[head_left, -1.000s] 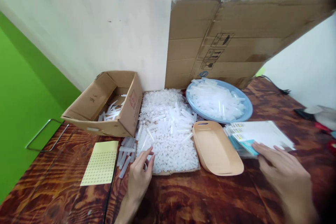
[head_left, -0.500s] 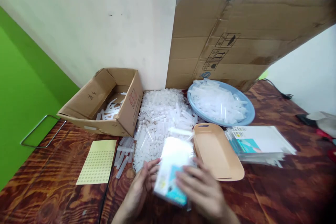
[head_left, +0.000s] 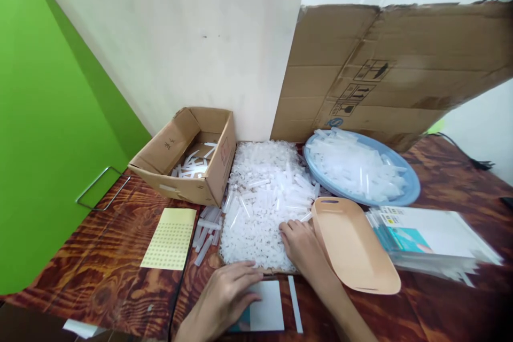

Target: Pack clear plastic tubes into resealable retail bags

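A white and teal card (head_left: pixel 270 307) lies flat at the near edge of the table. Over its left part rests my left hand (head_left: pixel 228 299), fingers stretched out and thumb apart, covering some of the teal. My right hand (head_left: pixel 302 248) reaches into the near right side of a heap of small clear and white plastic pieces (head_left: pixel 256 224). Its fingers are bent close together with the tips among the pieces; what they hold, if anything, is hidden. A narrow white strip (head_left: pixel 295 304) lies between the card and my right forearm.
A cardboard box (head_left: pixel 192 189) with white strips stands left of the heap, behind a yellow sticker sheet (head_left: pixel 168 238). To the right are a blue basin (head_left: pixel 412 187) of translucent pieces, a tan tray (head_left: pixel 356 246) and stacked packets (head_left: pixel 441 230). Large cardboard (head_left: pixel 320 64) leans behind.
The card, earlier held up between both hands, now lies on the table under my left hand. My right hand has left it for the heap. The view has shifted left.
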`<act>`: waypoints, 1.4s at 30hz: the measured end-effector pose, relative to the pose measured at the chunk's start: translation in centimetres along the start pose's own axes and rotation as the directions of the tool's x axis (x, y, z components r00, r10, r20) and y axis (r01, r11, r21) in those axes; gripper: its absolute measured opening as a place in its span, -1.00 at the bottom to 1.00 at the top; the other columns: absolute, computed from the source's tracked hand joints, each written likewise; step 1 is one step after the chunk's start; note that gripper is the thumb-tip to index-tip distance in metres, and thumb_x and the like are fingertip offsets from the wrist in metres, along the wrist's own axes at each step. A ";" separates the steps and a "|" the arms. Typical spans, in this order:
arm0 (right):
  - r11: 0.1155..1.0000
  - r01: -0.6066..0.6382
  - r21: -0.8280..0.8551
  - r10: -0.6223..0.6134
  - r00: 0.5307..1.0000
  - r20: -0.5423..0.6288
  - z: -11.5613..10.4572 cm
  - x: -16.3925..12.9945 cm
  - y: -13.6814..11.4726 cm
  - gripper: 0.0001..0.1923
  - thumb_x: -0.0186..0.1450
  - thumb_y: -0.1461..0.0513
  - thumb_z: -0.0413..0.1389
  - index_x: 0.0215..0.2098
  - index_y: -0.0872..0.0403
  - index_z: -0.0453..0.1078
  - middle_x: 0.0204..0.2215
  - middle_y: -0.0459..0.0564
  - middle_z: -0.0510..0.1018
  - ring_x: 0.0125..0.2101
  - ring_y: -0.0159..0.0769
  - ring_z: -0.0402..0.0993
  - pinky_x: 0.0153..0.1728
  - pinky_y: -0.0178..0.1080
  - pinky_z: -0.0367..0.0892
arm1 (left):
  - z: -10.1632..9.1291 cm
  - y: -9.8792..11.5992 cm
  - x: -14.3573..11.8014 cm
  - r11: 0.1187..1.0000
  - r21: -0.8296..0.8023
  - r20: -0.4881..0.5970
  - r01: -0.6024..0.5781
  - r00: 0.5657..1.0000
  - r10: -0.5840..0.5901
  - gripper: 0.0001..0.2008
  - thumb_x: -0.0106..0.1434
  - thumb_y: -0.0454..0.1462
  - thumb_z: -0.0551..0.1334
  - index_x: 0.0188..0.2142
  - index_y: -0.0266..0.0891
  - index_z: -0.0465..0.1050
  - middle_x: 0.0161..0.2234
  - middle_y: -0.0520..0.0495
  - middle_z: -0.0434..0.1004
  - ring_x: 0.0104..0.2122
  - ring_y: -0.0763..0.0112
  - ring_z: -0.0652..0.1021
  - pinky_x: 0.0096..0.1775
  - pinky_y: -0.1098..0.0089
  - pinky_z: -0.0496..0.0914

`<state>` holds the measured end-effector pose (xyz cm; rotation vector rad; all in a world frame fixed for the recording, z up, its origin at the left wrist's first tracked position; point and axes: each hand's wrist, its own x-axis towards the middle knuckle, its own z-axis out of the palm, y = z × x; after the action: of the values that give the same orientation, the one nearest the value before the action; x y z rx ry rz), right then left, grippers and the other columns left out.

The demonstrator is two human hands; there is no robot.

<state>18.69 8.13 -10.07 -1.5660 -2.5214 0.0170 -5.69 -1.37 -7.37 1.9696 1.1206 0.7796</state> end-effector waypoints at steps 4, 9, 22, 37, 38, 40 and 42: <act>0.998 -0.026 0.049 0.027 0.999 -0.037 -0.1 0.0 -0.6 -0.81 0.36 0.42 0.05 -0.35 0.06 0.39 -0.36 0.02 0.51 -0.32 -0.13 0.40 -0.23 -0.15 0.18 | 0.0 0.3 2.9 0.996 0.078 -0.133 -0.036 0.990 0.047 -0.78 0.38 -0.30 0.23 -0.03 -0.11 0.59 -0.11 -0.13 0.68 0.00 0.15 0.59 0.07 0.22 0.45; 0.916 -0.138 0.377 0.184 0.979 -0.088 -1.4 -0.8 -0.7 -0.85 0.42 0.34 0.00 -0.30 0.06 0.33 -0.34 0.01 0.50 -0.31 -0.15 0.44 -0.25 -0.17 0.25 | -1.2 0.2 5.6 0.984 0.178 -0.262 0.007 0.964 0.041 -0.81 0.42 -0.28 0.17 -0.13 -0.16 0.58 -0.19 -0.14 0.65 -0.15 0.20 0.61 -0.07 0.26 0.47; 0.201 -0.173 0.964 0.429 0.901 0.072 0.6 -3.2 -1.9 -0.75 0.35 0.06 0.19 -0.17 0.07 0.48 -0.20 0.12 0.65 -0.20 -0.08 0.62 -0.14 -0.10 0.53 | 0.5 -3.0 14.2 0.936 0.162 -0.484 0.311 0.852 -0.200 -0.86 0.28 -0.31 0.29 -0.17 -0.20 0.57 -0.21 -0.20 0.62 -0.13 0.09 0.56 -0.02 0.19 0.36; -0.148 0.022 0.989 0.558 0.827 0.065 -2.1 -0.7 -2.9 -0.72 0.23 0.07 0.34 -0.28 0.11 0.51 -0.43 0.02 0.60 -0.43 -0.20 0.60 -0.39 -0.21 0.54 | 0.7 -0.4 10.3 0.738 -0.669 -0.238 0.085 0.917 -0.320 -0.76 0.23 -0.18 0.37 -0.22 -0.22 0.38 -0.21 -0.04 0.53 -0.33 0.32 0.65 -0.20 0.34 0.50; -0.163 0.027 0.986 0.547 0.834 0.067 -2.0 -0.6 -3.1 -0.73 0.22 0.08 0.35 -0.28 0.11 0.51 -0.45 0.01 0.61 -0.43 -0.21 0.60 -0.38 -0.22 0.53 | 0.7 0.1 9.6 0.711 -0.696 -0.207 0.096 0.922 -0.328 -0.77 0.23 -0.19 0.37 -0.21 -0.22 0.40 -0.23 -0.03 0.52 -0.32 0.32 0.65 -0.19 0.35 0.49; -0.175 0.040 0.984 0.530 0.846 0.060 -2.0 -0.5 -3.3 -0.75 0.22 0.10 0.35 -0.28 0.10 0.51 -0.49 -0.02 0.60 -0.45 -0.24 0.58 -0.38 -0.25 0.50 | 0.7 0.9 8.7 0.725 -0.676 -0.182 0.128 0.925 -0.333 -0.79 0.26 -0.19 0.36 -0.19 -0.23 0.45 -0.25 -0.03 0.51 -0.29 0.32 0.65 -0.19 0.38 0.47; -0.145 0.037 0.989 0.502 0.864 0.041 -2.1 -0.8 -3.4 -0.79 0.23 0.13 0.35 -0.30 0.09 0.53 -0.49 -0.04 0.57 -0.47 -0.29 0.54 -0.42 -0.29 0.45 | 0.5 1.7 8.2 0.772 -0.622 -0.180 0.132 0.935 -0.304 -0.82 0.31 -0.18 0.32 -0.17 -0.23 0.49 -0.21 -0.05 0.50 -0.28 0.34 0.63 -0.19 0.39 0.46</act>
<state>16.36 5.78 -7.78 -0.9852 -0.9612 1.2642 -0.97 5.18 -5.02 1.1921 1.0591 1.1373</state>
